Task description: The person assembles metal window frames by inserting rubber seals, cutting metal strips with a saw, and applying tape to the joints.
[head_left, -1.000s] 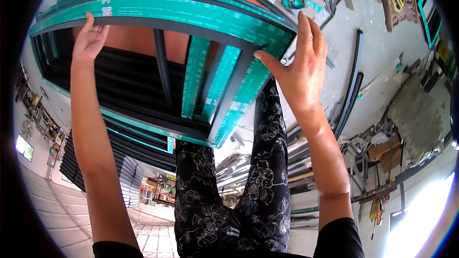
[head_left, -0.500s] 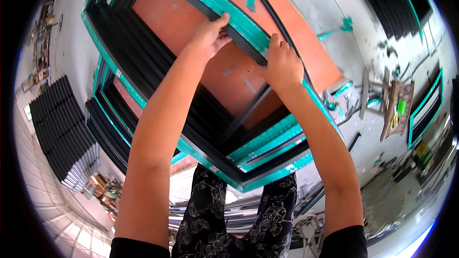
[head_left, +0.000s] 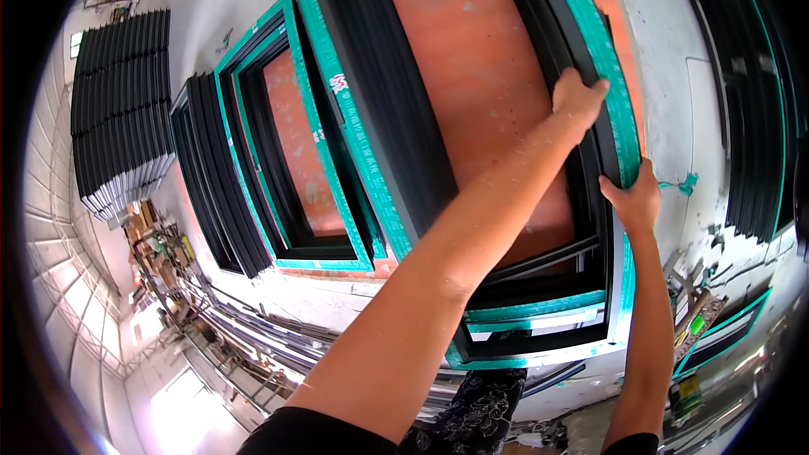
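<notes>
A large black window frame, its face covered in green protective film, stands in front of me at a slant over a reddish-orange board. My left hand is closed round the right-hand bar, its thumb over the green-filmed edge. Lower on that same bar, my right hand grips with the thumb on the inner side and the fingers at the outer edge; some fingertips are hidden. Inside the frame's opening, a thin dark bar crosses near the lower end.
Another green-edged frame leans on the left, beside stacked black profiles. More black frames stand on the far right. Long metal strips lie along the floor. A small green-edged frame is at the lower right.
My view has swung, so the window frame appears turned more upright and farther right. Both hands have shifted right in the picture and remain on the bar.
</notes>
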{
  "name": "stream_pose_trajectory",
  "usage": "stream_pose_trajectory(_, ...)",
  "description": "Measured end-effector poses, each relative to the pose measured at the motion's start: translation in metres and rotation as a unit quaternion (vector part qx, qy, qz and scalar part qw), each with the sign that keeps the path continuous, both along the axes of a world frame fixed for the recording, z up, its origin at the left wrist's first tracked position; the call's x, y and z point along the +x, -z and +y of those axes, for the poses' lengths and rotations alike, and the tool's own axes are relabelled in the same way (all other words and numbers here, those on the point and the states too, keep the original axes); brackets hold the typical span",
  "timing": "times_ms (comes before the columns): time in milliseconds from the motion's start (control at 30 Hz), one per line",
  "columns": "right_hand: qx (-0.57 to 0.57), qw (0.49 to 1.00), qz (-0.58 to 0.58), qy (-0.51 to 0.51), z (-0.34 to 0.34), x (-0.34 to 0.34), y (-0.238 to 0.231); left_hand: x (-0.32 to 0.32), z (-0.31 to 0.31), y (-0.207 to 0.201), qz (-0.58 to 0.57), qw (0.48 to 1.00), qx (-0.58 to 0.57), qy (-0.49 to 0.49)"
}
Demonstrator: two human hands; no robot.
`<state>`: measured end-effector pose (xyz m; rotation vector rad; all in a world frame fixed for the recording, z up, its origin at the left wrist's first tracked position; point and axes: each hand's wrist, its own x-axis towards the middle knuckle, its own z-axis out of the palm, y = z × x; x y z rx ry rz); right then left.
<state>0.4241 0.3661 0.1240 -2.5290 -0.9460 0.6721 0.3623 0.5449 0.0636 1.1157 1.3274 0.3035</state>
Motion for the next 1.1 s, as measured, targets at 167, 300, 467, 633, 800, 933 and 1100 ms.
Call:
stream_pose_trajectory(167,-0.038,0.999,-0.008,0.002,0.007,-0.001,-0.002,-0.07,0.036,-0.052,0.148,0.961,0.131,0.191)
stream_pose_trajectory(300,0.014,0.981,-0.174,-0.086,0.067,0.009,0.005,-0.208,0.123,-0.06,0.284,0.757,0.576,0.123)
stream_pose_trajectory(467,-0.09,0.98,-0.169,-0.055,0.214,0.031,0.014,-0.293,0.234,-0.055,0.526,0.778,0.343,-0.025)
stream_pose_trajectory(633,-0.105,0.988,-0.1,-0.06,0.216,0.032,0.008,-0.292,0.244,-0.043,0.461,0.848,0.247,-0.078)
stream_pose_trajectory(800,-0.096,0.99,-0.088,-0.049,0.215,0.037,0.004,-0.289,0.242,-0.043,0.435,0.846,0.293,-0.095)
stream_pose_trajectory(933,-0.125,0.986,-0.105,-0.03,0.219,0.025,0.005,-0.291,0.242,-0.042,0.416,0.86,0.279,-0.096)
stream_pose_trajectory(1100,-0.19,0.98,-0.053,-0.009,0.232,0.024,-0.002,-0.293,0.247,-0.043,0.43,0.851,0.288,-0.091)
